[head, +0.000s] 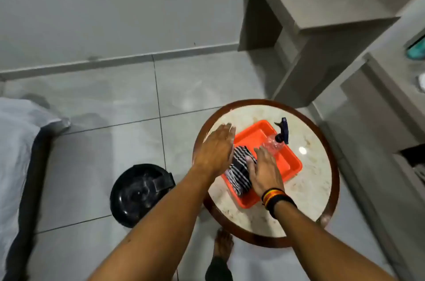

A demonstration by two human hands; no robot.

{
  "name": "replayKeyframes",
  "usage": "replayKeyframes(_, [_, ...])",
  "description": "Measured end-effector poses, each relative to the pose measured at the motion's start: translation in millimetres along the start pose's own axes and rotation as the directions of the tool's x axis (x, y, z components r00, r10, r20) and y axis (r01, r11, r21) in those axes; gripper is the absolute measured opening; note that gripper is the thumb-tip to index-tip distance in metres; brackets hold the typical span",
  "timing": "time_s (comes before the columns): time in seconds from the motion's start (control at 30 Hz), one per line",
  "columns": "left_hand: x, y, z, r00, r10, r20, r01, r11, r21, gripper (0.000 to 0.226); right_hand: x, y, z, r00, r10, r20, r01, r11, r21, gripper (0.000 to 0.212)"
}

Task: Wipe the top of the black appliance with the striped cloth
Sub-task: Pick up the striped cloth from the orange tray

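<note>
A folded black-and-white striped cloth lies in an orange tray on a small round table. My right hand rests flat on the cloth's right side, fingers on the fabric, not visibly closed around it. My left hand hovers flat and spread just left of the cloth, over the tray's left edge. The round black appliance with a glossy lid stands on the floor to the left of the table, apart from both hands.
A clear spray bottle with a dark trigger lies in the tray's far corner. Grey built-in furniture stands behind and right of the table. A bed edge is at the left. My bare foot stands by the table's base.
</note>
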State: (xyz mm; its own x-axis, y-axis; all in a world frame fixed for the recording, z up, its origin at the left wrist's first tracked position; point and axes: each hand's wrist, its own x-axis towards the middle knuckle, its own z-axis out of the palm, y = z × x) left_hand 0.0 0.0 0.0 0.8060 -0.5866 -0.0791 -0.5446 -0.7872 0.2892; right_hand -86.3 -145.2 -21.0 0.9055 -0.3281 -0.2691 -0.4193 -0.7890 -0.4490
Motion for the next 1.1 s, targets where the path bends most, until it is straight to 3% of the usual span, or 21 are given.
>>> replayKeyframes(0.1, [15.8,5.4,51.3,0.989,-0.079,0.126,0.087,0.994,-0.059,0.055,13.0,39.8,39.7,0.969,0.245,0.029,-0.246,0.954,0.169,0.042])
replayKeyframes(0.2, [32.5,6.3,90.5,0.964,-0.134,0.229,0.160,0.982,-0.100,0.046,25.6,56.5,66.2,0.880,0.458,0.125,-0.473,0.824,0.313,0.049])
replayKeyframes(0.4, [69.1,12.0,147.1,0.898,-0.280,0.340,0.311,0.949,-0.042,0.058,52.9,70.9,108.7,0.786,0.598,0.156,-0.610,0.710,0.352,0.069])
replayKeyframes(0.6, [70.1,10.1,173.0,0.895,-0.335,0.295,0.348,0.938,0.011,0.053,64.6,73.2,122.0,0.742,0.665,0.083,-0.651,0.685,0.327,0.061])
replayKeyframes(0.8, [77.9,5.8,161.9,0.898,-0.306,0.316,0.363,0.921,-0.142,0.033,68.0,72.9,117.0,0.742,0.668,0.055,-0.618,0.649,0.444,0.048])
replayKeyframes(0.9, [73.2,2.4,139.7,0.900,-0.325,0.290,0.405,0.869,-0.283,0.024,64.9,63.9,101.2,0.775,0.631,-0.028,-0.518,0.661,0.543,0.044])
replayKeyframes(1.0, [54.2,-8.4,110.7,0.877,-0.440,0.191,0.474,0.733,-0.489,0.011,63.3,39.1,81.8,0.809,0.570,-0.147,-0.379,0.695,0.610,0.039])
replayKeyframes(1.1, [19.9,-32.2,83.4,0.789,-0.604,0.112,0.500,0.526,-0.688,0.010,61.2,-2.0,73.6,0.887,0.404,-0.223,-0.196,0.767,0.611,0.039])
